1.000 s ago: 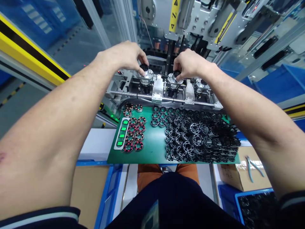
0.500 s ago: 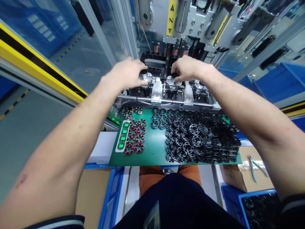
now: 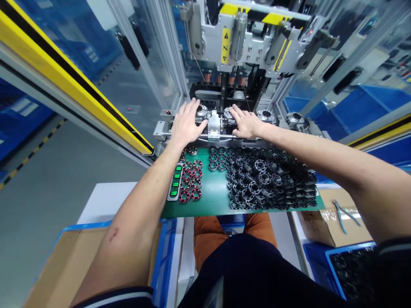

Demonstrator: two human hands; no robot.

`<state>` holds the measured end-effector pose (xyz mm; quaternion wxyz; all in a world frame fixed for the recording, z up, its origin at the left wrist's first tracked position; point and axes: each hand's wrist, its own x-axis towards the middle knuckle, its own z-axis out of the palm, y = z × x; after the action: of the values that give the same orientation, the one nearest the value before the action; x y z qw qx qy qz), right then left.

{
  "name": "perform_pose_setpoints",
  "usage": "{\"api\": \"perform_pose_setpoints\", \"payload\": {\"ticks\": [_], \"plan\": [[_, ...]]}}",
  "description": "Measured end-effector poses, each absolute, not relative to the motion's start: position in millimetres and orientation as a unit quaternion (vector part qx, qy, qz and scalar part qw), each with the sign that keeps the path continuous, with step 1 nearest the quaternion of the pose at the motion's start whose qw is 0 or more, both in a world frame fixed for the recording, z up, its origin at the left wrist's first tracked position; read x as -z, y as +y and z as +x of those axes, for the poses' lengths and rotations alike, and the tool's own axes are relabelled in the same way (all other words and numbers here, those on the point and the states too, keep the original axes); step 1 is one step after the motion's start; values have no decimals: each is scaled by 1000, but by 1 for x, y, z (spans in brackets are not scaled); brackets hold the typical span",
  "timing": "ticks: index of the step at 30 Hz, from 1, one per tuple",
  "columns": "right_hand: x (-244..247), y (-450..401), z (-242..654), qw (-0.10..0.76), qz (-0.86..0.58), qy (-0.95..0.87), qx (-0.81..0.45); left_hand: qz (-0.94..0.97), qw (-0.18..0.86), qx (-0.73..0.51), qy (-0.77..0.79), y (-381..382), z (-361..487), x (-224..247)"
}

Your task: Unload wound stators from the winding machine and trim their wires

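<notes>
My left hand lies with spread fingers over the leftmost round metal fixture of the machine. My right hand rests its fingertips on the second fixture, fingers apart. Neither hand grips anything that shows. Two more fixtures to the right, the third and the fourth, carry dark slotted rings. Below the hands, a green board bears stacked dark metal rings at right and rings wound with copper and red at left.
A panel with several green buttons is at the board's left. Machine heads hang above the fixtures. Pliers lie on a cardboard box at right, above a blue bin of dark parts. Glass-panelled frames flank the machine.
Both hands have gone from curled around the black tops of the fixtures to laid over them with fingers spread. The black tops are out of sight. The camera view has shifted.
</notes>
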<state>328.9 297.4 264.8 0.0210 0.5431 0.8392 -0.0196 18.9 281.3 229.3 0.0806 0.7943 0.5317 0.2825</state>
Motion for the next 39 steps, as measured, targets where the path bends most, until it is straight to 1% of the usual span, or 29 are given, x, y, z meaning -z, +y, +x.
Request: {"api": "perform_pose_setpoints", "payload": {"ticks": [2, 5, 10, 13, 16, 20, 24, 26, 29, 31, 34, 36, 37, 39], "plan": [[-276, 297, 325, 15, 545, 838, 33, 788, 64, -302, 533, 276, 21, -232], [-283, 289, 317, -25, 543, 838, 33, 783, 64, -298, 543, 273, 23, -233], [-277, 276, 304, -35, 550, 834, 34, 780, 49, -314, 539, 271, 24, -233], [-283, 278, 307, -39, 551, 833, 41, 776, 49, -306, 550, 271, 23, -232], [-298, 279, 333, -52, 554, 830, 36, 772, 45, -300, 558, 273, 24, -232], [-306, 264, 390, -122, 607, 785, -7, 770, 58, -319, 549, 276, 24, -232], [-303, 249, 440, -75, 625, 776, 21, 765, 62, -315, 558, 280, 21, -233], [-309, 247, 463, -78, 627, 775, 16, 774, 62, -301, 553, 282, 17, -233], [-321, 240, 499, -126, 655, 744, -21, 794, 61, -294, 529, 286, 12, -230], [-326, 230, 520, -146, 671, 727, -23, 797, 58, -295, 524, 288, 15, -231], [-333, 210, 543, -170, 654, 737, -7, 794, 67, -276, 537, 286, 23, -241], [-340, 190, 557, -212, 635, 743, -14, 796, 84, -257, 542, 273, 24, -251], [-342, 177, 566, -239, 629, 739, -23, 793, 82, -270, 540, 261, 22, -254], [-336, 141, 591, -290, 631, 718, -38, 770, 51, -344, 535, 219, 15, -257]]}}
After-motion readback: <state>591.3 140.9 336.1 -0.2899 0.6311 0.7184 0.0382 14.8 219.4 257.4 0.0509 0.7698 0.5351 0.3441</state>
